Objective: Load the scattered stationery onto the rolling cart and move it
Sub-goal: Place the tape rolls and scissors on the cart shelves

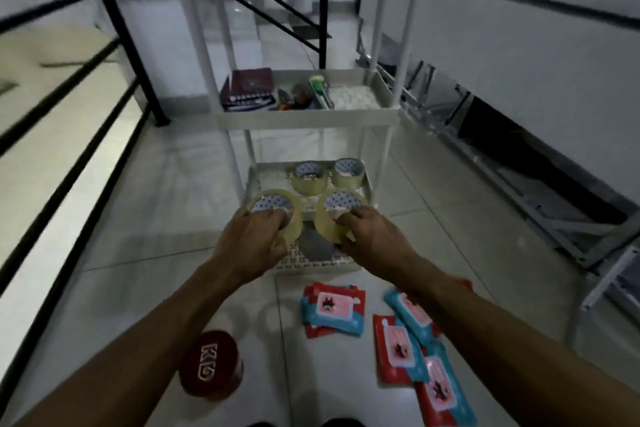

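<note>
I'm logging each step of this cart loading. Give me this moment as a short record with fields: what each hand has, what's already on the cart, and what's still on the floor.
left hand: grips a tape roll
right hand: grips a second tape roll
where: both held over the cart's lower tray
lower tray: two tape rolls standing
upper tray: notebook, small tools
floor: red tin, wipe packs

Single head-worn wide-angle view, looking forward and steeply down, close over both forearms, floor (pixel 145 218), cart (pixel 304 118).
</note>
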